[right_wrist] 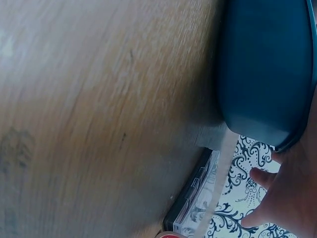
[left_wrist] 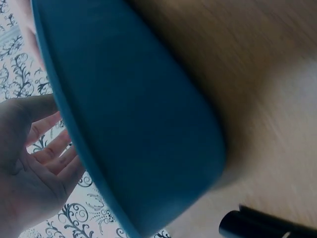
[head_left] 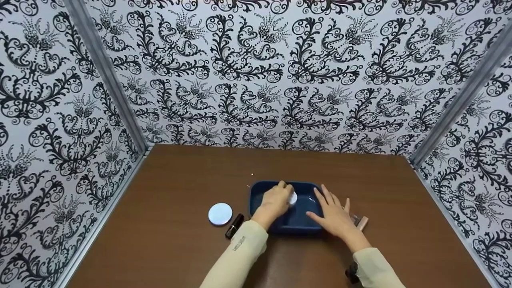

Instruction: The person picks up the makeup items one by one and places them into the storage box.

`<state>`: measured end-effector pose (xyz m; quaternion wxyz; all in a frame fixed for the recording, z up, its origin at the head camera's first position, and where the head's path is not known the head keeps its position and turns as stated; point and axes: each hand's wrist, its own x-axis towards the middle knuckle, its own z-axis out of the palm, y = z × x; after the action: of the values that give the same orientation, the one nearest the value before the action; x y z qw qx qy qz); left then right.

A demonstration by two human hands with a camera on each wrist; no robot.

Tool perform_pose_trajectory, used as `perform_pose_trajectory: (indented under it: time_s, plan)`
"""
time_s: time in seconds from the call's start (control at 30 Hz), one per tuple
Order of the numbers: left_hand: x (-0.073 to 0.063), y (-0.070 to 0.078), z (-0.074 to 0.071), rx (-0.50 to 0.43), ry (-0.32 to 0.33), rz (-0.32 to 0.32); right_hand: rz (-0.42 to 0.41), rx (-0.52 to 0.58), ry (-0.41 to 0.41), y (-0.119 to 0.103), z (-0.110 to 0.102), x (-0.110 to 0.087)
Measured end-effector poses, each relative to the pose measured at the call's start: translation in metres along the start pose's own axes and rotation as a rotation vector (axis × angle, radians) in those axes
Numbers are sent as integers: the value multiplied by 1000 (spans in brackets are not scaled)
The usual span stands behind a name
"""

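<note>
A dark blue rectangular tray (head_left: pixel 298 230) sits on the brown table. My left hand (head_left: pixel 276 200) reaches down inside it, fingers bent around a small white round object (head_left: pixel 293 199) that shows at the fingers' right side. In the left wrist view the tray's wall (left_wrist: pixel 129 114) hides the fingertips of that hand (left_wrist: pixel 34 163). My right hand (head_left: pixel 334 214) is spread over the tray's right rim with its fingers straight. The right wrist view has this hand (right_wrist: pixel 287 198) beside the tray's outer wall (right_wrist: pixel 267 69).
Left of the tray lie a pale round disc (head_left: pixel 220 214) and a black lipstick-like tube (head_left: pixel 235 226). Past the right hand are a pinkish tube (head_left: pixel 363 223) and a clear-lidded case with a black base (right_wrist: pixel 190 193). Patterned walls (head_left: pixel 256 80) enclose the table.
</note>
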<state>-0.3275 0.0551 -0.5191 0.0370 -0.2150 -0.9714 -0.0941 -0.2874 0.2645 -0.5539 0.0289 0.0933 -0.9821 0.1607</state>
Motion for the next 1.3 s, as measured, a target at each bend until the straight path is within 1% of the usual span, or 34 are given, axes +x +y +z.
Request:
perform_pose_trajectory:
  time_s: [0.23,0.4,0.53,0.67,0.77,0.87,1.07,1.3]
  plan:
    - [-1,9,10,43,-15,46,-2,-1,4,3,5,0]
    - [-1,12,16,60,-35,54,-6,0,11,2,7,-1]
    - [-1,15,21,53,-60,56,-7,-2,15,1,8,0]
    - [-4,16,24,45,-63,48,-10,-9,12,0,9,-1]
    - [-5,17,23,48,-56,44,-10,-17,14,-1,8,-1]
    - [-5,17,20,57,-62,40,-14,-18,17,-1,6,-1]
    - [-10,18,13,56,-110,30,-9,-20,13,2,5,1]
    - [-17,18,10,71,-140,52,-14,-17,23,3,4,1]
